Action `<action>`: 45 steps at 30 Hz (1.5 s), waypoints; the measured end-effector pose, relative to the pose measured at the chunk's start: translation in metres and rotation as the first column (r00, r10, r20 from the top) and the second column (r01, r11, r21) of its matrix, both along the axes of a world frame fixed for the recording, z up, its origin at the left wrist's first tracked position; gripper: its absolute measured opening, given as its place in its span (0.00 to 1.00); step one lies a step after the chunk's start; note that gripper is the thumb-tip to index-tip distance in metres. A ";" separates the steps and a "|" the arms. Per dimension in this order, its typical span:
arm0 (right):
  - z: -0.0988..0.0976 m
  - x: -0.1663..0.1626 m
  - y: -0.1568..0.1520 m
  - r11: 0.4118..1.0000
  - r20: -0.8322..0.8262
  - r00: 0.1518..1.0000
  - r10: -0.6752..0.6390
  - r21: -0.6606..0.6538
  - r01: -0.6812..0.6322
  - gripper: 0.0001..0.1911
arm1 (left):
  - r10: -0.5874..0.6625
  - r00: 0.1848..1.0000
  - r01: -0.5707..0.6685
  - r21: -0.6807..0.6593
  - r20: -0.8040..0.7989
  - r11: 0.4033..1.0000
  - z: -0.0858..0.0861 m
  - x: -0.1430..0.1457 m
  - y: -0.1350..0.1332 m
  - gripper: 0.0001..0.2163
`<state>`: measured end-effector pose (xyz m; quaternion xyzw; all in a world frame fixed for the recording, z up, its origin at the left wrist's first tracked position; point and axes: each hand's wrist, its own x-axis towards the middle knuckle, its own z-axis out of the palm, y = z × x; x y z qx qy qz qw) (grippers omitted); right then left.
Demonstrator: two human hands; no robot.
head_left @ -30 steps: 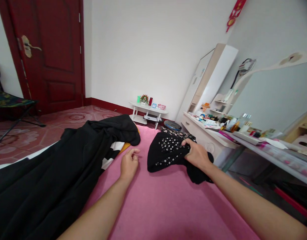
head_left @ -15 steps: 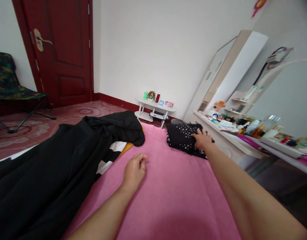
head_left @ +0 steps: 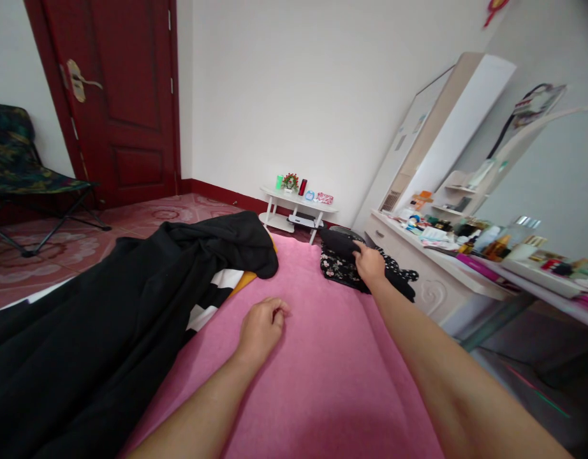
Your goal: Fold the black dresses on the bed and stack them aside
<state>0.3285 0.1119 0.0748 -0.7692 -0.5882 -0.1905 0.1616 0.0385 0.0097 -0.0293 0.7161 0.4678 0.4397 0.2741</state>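
Observation:
A black garment with small white and pink flowers (head_left: 338,266) lies in a folded heap at the far right of the pink bed cover (head_left: 313,357). My right hand (head_left: 370,262) reaches out to it, with thumb and fingers closed on its plain black part; the fingertips are partly hidden. Nearer to me, my left hand (head_left: 261,326) is over the pink cover with its fingers loosely curled in, and nothing shows in it. Along the left side is spread a large black garment (head_left: 131,306), with black, white and yellow cloth (head_left: 215,293) under its edge.
Beyond the bed stands a low white table (head_left: 294,199) with small ornaments. A dressing table (head_left: 418,255) crowded with bottles borders the right side. To the left are a camouflage folding chair (head_left: 30,172) and a dark red door (head_left: 126,95).
My right hand has moved slightly left and shut on the flowered garment. That garment's plain black part has shifted, showing more flowered cloth. My left hand has shifted slightly right.

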 end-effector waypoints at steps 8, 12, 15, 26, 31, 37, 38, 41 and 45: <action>-0.047 -0.029 -0.010 0.989 -0.058 0.988 0.146 0.009 -0.146 0.24 | 0.008 1.000 -0.008 -0.018 -0.028 1.000 -0.003 0.001 0.001 0.12; -0.038 -0.039 -0.013 0.998 -0.062 0.997 0.040 0.050 -0.037 0.20 | 0.000 0.999 0.000 -0.017 -0.046 1.000 -0.001 0.001 0.000 0.12; -0.002 -0.041 0.005 0.971 -0.033 0.999 0.014 0.237 -0.005 0.24 | -0.008 0.998 0.006 -0.022 -0.062 1.000 -0.001 0.001 0.000 0.13; -0.019 -0.039 0.063 0.908 -0.083 0.990 0.112 -0.397 -0.136 0.29 | 0.076 0.994 -0.073 0.040 -0.079 0.997 -0.003 -0.001 0.000 0.13; -0.026 -0.066 0.018 0.993 0.021 0.994 0.111 -0.029 -0.110 0.32 | 0.073 0.991 -0.071 0.020 -0.114 0.997 0.000 -0.002 -0.001 0.12; -0.095 -0.089 -0.059 0.841 -0.083 0.910 0.406 -0.355 -0.408 0.31 | 0.115 0.986 -0.107 0.068 -0.123 0.992 -0.003 -0.001 0.001 0.11; -0.102 -0.090 -0.067 0.821 -0.139 0.921 0.364 -0.419 -0.388 0.32 | 0.117 0.986 -0.108 0.075 -0.123 0.991 -0.005 -0.002 0.002 0.12; -0.108 -0.098 -0.087 0.834 -0.190 0.952 0.242 -0.461 -0.304 0.34 | 0.092 0.987 -0.082 0.085 -0.132 0.993 -0.008 -0.003 0.004 0.12; -0.103 -0.118 -0.121 0.858 -0.190 0.969 0.159 -0.458 -0.231 0.33 | 0.030 0.987 -0.014 0.099 -0.156 0.995 -0.009 -0.006 0.004 0.12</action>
